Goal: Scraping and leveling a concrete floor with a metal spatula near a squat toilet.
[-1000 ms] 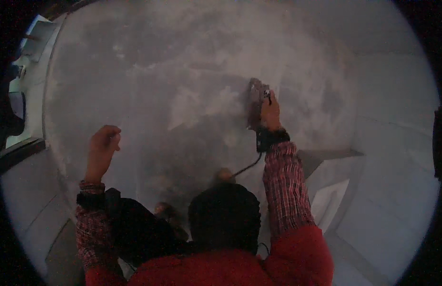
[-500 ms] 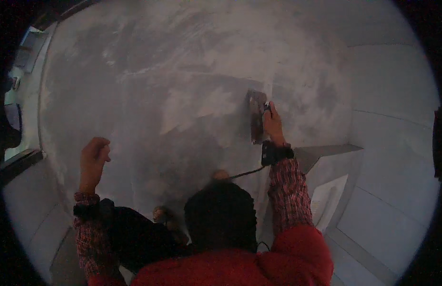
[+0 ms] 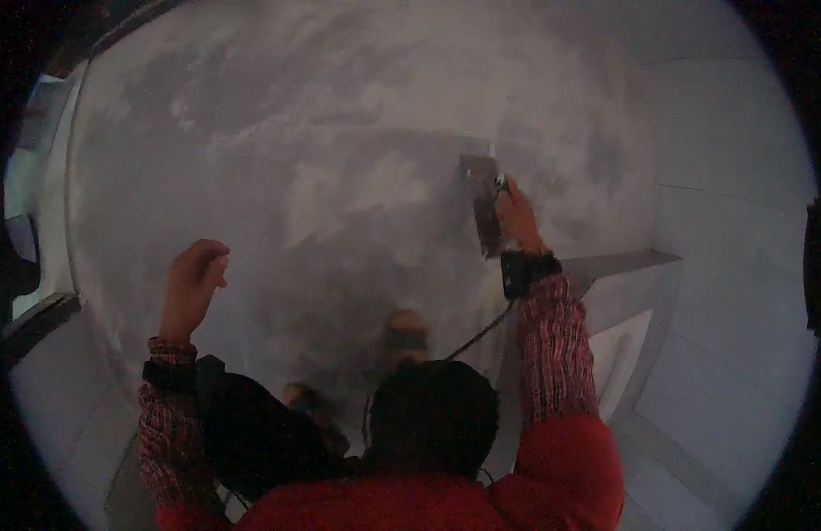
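My right hand (image 3: 521, 219) is closed around the handle of a rectangular plastering trowel (image 3: 486, 217). The long dark blade lies on or just above a grey, patchy surface (image 3: 251, 186), tilted a little from upright in the picture; whether it touches is hard to tell. To the left, my left hand (image 3: 194, 281) hovers over the same surface, fingers loosely bent with the thumb apart, and nothing shows in it. Lighter patches (image 3: 393, 181) mark the surface between my hands. Dark bands circle both wrists, and a black cord (image 3: 481, 330) runs from the right one.
Dark-clad knees (image 3: 432, 416) rise in front of me, with a blurred foot (image 3: 406, 329) beyond. A raised grey block (image 3: 627, 265) with a pale panel stands right of my right forearm. Pale tiles (image 3: 738, 230) extend along the right side. A dark-edged opening (image 3: 43, 301) is at far left.
The view has shifted slightly. My right hand and the trowel are a little farther right, the blade more slanted. My left hand sits slightly higher and farther right. More of the foot shows.
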Demonstrator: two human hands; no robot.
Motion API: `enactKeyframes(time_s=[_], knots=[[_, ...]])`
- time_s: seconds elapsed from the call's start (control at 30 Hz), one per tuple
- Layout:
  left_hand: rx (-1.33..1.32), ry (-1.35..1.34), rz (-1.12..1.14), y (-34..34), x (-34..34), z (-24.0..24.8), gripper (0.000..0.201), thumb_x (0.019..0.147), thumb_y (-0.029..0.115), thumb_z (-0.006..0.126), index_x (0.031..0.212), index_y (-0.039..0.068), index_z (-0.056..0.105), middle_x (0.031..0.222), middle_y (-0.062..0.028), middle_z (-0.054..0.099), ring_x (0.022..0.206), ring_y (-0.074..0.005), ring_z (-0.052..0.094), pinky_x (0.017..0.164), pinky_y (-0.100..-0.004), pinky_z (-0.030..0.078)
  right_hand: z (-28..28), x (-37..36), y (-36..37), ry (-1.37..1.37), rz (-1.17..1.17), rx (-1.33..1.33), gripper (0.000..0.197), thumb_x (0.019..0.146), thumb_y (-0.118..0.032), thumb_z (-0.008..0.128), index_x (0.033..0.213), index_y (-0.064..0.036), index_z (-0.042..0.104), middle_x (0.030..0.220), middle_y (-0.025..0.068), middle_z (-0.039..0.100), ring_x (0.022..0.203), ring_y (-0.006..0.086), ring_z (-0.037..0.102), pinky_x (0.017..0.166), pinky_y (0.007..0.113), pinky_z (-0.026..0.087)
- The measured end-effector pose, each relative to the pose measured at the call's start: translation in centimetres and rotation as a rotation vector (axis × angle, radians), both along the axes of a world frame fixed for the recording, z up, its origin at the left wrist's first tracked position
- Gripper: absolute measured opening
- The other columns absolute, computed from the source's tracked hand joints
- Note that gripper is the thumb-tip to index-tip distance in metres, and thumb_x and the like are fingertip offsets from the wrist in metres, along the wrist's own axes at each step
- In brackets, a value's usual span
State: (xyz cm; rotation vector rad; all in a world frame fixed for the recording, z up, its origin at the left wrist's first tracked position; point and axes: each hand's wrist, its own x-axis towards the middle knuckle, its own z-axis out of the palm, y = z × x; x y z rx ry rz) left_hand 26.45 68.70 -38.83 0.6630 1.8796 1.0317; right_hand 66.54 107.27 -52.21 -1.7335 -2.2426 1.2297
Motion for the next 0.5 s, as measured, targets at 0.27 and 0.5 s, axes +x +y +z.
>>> enactKeyframes(time_s=[0.27,0.5], knots=[[0.003,0.129,-0.122,0.6,1.1,-4.9,0.010,0.085,0.007,0.054,0.092,0.001,0.055,0.081,-0.0038,0.055,0.062,-0.0101,0.052,0.057,-0.0251,0.046,-2.5,-2.0,0.6,0.054,0.042,0.143,0.051,0.088,-0.028,0.046,0.133,-0.0056,0.037,0.113,0.0226,0.055,0.105,0.0332,0.053,0.089,0.037,0.041],[0.007,0.061,-0.114,3.2,-1.2,-5.7,0.009,0.085,0.007,0.054,0.092,0.001,0.055,0.081,-0.0043,0.056,0.064,-0.0097,0.053,0.055,-0.0245,0.047,-1.0,1.7,-2.7,0.022,0.142,-0.002,0.052,0.090,-0.029,0.046,0.135,-0.0078,0.034,0.106,0.0184,0.059,0.096,0.0285,0.057,0.083,0.035,0.043]])
